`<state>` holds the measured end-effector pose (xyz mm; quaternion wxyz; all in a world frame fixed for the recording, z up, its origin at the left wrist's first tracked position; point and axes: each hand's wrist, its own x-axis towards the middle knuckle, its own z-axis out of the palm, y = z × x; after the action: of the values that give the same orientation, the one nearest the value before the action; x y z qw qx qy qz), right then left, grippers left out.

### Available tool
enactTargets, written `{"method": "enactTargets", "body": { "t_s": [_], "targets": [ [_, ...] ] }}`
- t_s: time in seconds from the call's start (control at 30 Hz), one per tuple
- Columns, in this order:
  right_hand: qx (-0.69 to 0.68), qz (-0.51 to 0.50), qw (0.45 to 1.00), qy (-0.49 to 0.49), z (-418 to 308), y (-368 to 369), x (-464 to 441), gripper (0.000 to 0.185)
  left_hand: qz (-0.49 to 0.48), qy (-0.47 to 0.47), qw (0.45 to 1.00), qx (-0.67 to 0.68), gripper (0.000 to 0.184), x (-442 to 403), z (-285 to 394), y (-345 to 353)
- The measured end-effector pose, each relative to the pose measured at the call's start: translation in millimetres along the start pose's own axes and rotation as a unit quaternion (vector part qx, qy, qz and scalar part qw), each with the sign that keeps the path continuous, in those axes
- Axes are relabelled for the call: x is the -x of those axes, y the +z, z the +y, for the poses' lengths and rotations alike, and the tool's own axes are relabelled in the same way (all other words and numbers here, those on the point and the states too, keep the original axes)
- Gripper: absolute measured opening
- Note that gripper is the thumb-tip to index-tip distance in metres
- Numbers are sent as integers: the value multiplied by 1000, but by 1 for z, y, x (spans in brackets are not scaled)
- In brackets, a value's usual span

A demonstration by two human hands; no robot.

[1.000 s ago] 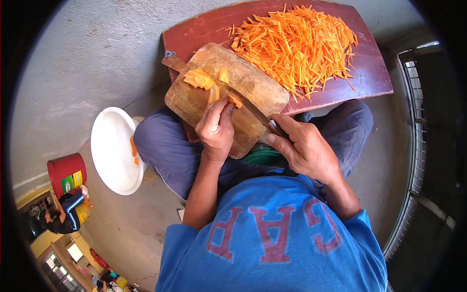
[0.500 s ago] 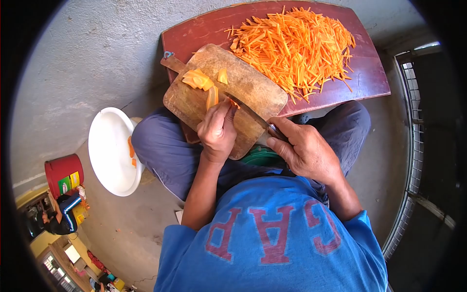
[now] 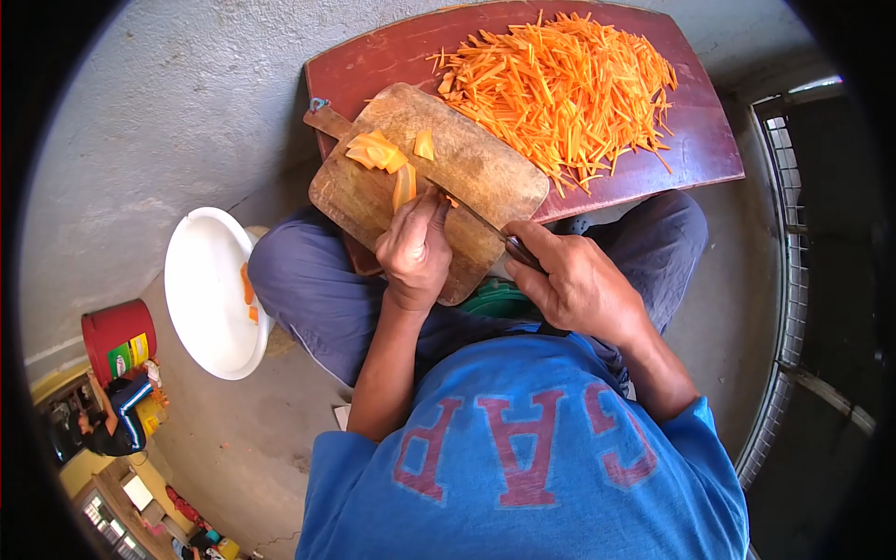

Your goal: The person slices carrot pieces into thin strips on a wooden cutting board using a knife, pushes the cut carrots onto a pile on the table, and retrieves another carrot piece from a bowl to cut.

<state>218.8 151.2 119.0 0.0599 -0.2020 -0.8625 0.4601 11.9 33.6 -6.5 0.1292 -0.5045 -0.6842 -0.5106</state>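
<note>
At left | white basin [image 3: 207,303]: orange pieces [image 3: 247,284] | right hand [image 3: 586,286]: knife [image 3: 491,227]

A knife [image 3: 481,218] is gripped in the right hand [image 3: 583,287], its blade pointed toward ten o'clock over a wooden board [image 3: 495,177]. Beside the blade, a small orange piece [image 3: 453,201], mostly hidden, is held by the left hand [image 3: 413,254]. Orange slices [image 3: 375,151] are laid toward the board's ten o'clock edge; orange shreds [image 3: 565,98] are heaped on a red table [image 3: 702,140] at one o'clock; a white basin [image 3: 205,289] is seen at nine.
</note>
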Motion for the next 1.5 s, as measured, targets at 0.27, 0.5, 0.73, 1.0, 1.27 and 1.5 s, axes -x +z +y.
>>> {"method": "enactTargets", "body": {
  "t_s": [0.27, 0.5, 0.73, 1.0, 1.27, 1.5],
  "targets": [
    [13, -5, 1000, -8, -1, 5, -7, 34, 3, -4, 1000, -11, 28, -1, -1, -6],
    [49, -22, 998, 22, 30, 14, -9, 32, 2, 26, 1000, 8, 26, -3, 7, 4],
    [-2, -20, 999, 47, 32, 3, -6, 34, -11, -37, 999, 16, 21, -4, 7, -2],
    [-64, 25, 998, 0, -1, -10, -4, 37, -12, -25, 1000, 14, 26, -4, 6, 2],
    [-38, -22, 998, 34, 9, -9, -9, 38, -12, -25, 1000, 5, 27, -4, 6, 0],
    [-55, 20, 998, -4, 9, -9, -7, 34, -20, -39, 999, 9, 25, 0, 5, 1]
  ]
}}
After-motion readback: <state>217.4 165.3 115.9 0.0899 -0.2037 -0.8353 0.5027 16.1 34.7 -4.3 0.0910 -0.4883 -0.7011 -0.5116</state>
